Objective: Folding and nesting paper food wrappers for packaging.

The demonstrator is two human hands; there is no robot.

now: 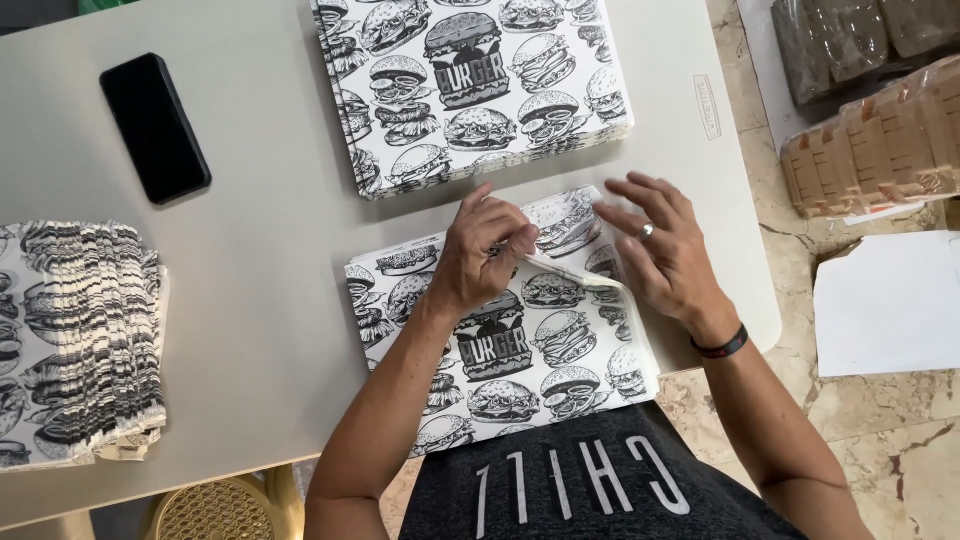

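We observe a pale grey table (260, 300) viewed from above, with a sheet of burger-printed paper (540, 350) lying flat at its near edge, directly in front of the person. The left hand (485, 255) rests on the upper part of this sheet, fingers curled, thumb and forefinger pinched on a folded-over flap (575, 272) of the paper near the sheet's top right corner. The right hand (665, 255) sits just beside it to the right, fingers spread wide and flat, fingertips pressing on or hovering just above the same corner; we cannot tell whether all of them touch. It holds nothing. We note a ring (647, 231) on one finger and a dark wristband (722, 347) on that wrist. Beyond the hands, near the far edge of the table, lies a stack of flat printed sheets (470, 90), well apart from the working sheet. On the left edge sits a fanned pile of folded printed pieces (80, 340). A black phone (155, 127) lies screen-up at the upper left. Off the table to the right, on the marble floor (900, 440), we record brown wrapped bundles (870, 130) and a white sheet (885, 300).
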